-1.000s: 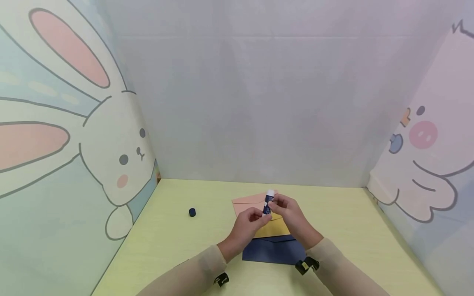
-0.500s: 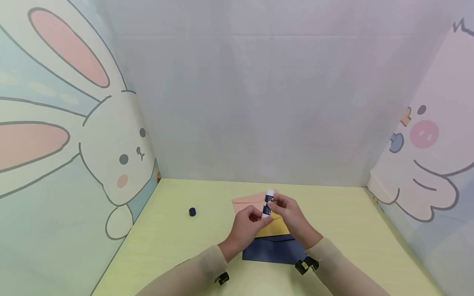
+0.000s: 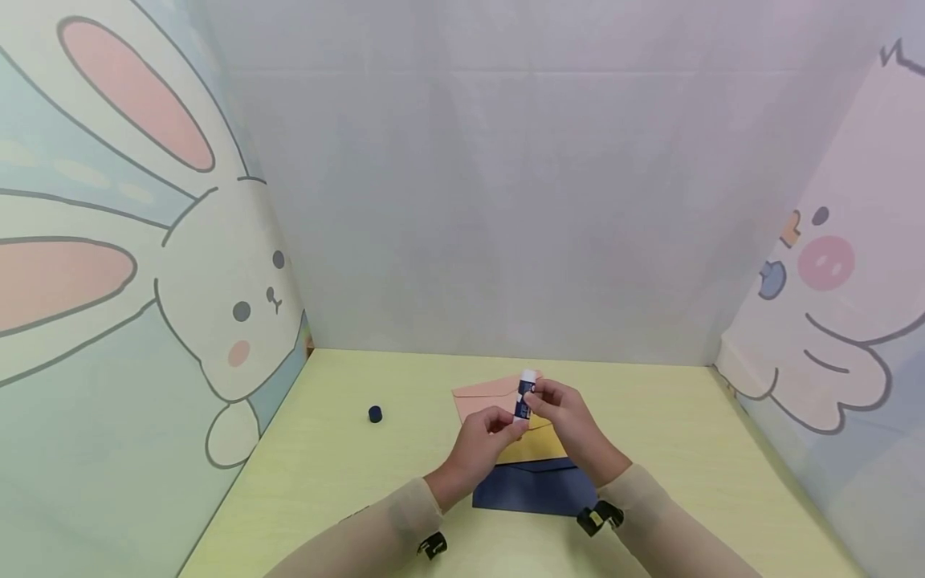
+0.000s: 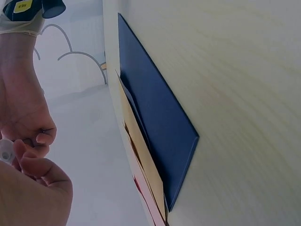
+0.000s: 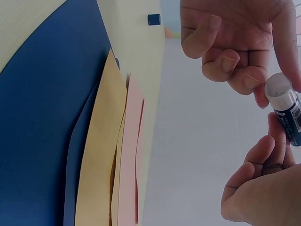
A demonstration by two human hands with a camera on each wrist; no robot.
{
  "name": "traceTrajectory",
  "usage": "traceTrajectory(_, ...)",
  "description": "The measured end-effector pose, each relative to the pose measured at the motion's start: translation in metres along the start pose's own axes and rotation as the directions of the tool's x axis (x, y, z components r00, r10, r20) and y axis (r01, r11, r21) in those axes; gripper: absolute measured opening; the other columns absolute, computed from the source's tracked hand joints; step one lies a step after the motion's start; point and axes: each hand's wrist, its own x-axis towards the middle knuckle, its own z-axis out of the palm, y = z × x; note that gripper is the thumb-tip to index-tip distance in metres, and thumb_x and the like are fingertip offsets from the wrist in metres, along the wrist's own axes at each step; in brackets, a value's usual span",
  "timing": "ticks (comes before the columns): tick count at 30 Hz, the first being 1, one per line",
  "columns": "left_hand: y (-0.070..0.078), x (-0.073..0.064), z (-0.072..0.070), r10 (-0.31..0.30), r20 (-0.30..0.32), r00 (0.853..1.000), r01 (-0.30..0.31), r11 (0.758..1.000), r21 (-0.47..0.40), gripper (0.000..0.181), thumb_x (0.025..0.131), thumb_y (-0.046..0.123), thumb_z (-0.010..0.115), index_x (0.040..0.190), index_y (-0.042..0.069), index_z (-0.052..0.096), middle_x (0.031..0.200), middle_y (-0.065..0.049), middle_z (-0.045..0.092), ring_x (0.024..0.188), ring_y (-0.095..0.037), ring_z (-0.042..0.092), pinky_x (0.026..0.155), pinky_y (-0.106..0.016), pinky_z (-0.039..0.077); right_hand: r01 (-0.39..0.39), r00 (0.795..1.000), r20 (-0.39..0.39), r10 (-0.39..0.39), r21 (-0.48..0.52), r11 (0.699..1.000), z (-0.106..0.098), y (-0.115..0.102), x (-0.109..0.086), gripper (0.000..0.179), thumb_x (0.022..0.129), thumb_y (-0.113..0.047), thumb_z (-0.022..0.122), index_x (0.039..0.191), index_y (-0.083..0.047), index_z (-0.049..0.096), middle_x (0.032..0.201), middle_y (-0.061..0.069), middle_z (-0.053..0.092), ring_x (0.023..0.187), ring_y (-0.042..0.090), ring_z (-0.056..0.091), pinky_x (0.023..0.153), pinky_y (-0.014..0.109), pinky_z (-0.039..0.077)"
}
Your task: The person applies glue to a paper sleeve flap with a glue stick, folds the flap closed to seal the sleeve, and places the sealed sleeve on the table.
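A glue stick (image 3: 523, 398) with a dark blue label and white ends is held upright, uncapped, above some envelopes. My right hand (image 3: 571, 419) grips its barrel between thumb and fingers. At the white bottom end, my left hand (image 3: 477, 443) pinches the base with thumb and forefinger. The right wrist view shows that round white base (image 5: 280, 89) from below, with the left fingertips at its side. In the left wrist view, the hands cover most of the stick. Its dark blue cap (image 3: 375, 414) stands off to the left on the table.
Overlapping envelopes lie beneath the hands: a pink one (image 3: 477, 395) at the back, a yellow one (image 3: 531, 451) in the middle and a dark blue one (image 3: 531, 493) in front. The pale yellow table (image 3: 325, 474) is bordered by a grey back wall (image 3: 462, 201) and cartoon-printed side walls.
The left thumb and fingers shift slightly about the glue stick's base, and the stick tips and moves a little. The right hand, cap and envelopes stay put.
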Motion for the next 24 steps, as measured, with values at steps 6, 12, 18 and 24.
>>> traceTrajectory(6, -0.0002, -0.0011, -0.0006, -0.053, 0.039, 0.998, 0.055, 0.997, -0.051, 0.032, 0.121, 0.032, 0.07, 0.129, 0.003, 0.08, 0.117, -0.01, 0.082, 0.105, -0.021, 0.065, 0.089, -0.034, 0.057, -0.005, 1.0, 0.001, 0.005, 0.0, 1.0, 0.0005, -0.0009, -0.0011, 0.029, 0.122, -0.017, 0.066, 0.135, 0.008, 0.068, 0.115, 0.005, 0.071, 0.112, 0.022, 0.063, 0.106, 0.036, 0.052)
traceTrajectory(12, 0.0022, -0.0027, -0.0014, -0.071, 0.078, 0.994, 0.076, 0.995, -0.071, 0.034, 0.124, 0.029, 0.063, 0.131, 0.0, 0.079, 0.117, -0.015, 0.081, 0.099, -0.019, 0.059, 0.082, -0.031, 0.049, -0.012, 1.0, 0.002, 0.012, 0.004, 1.0, 0.0015, 0.0007, -0.0003, 0.028, 0.121, -0.017, 0.067, 0.134, 0.008, 0.068, 0.113, 0.004, 0.071, 0.112, 0.022, 0.063, 0.106, 0.036, 0.052)
traceTrajectory(18, 0.0035, -0.0031, -0.0017, -0.068, 0.1, 0.993, 0.076, 0.994, -0.079, 0.037, 0.126, 0.024, 0.057, 0.135, -0.005, 0.078, 0.118, -0.02, 0.08, 0.099, -0.022, 0.059, 0.083, -0.032, 0.049, -0.002, 1.0, 0.006, 0.002, 0.011, 1.0, 0.0024, 0.0019, 0.0005, 0.028, 0.121, -0.017, 0.067, 0.132, 0.008, 0.069, 0.11, 0.003, 0.071, 0.11, 0.021, 0.063, 0.105, 0.035, 0.052)
traceTrajectory(24, 0.0036, -0.0037, -0.002, -0.083, 0.105, 0.991, 0.093, 0.991, -0.096, 0.038, 0.127, 0.023, 0.056, 0.136, -0.006, 0.078, 0.117, -0.017, 0.08, 0.099, -0.022, 0.06, 0.082, -0.03, 0.049, -0.002, 1.0, 0.007, 0.002, 0.01, 1.0, 0.0033, 0.0017, 0.0004, 0.028, 0.121, -0.017, 0.067, 0.133, 0.009, 0.069, 0.11, 0.002, 0.07, 0.109, 0.021, 0.063, 0.104, 0.033, 0.053)
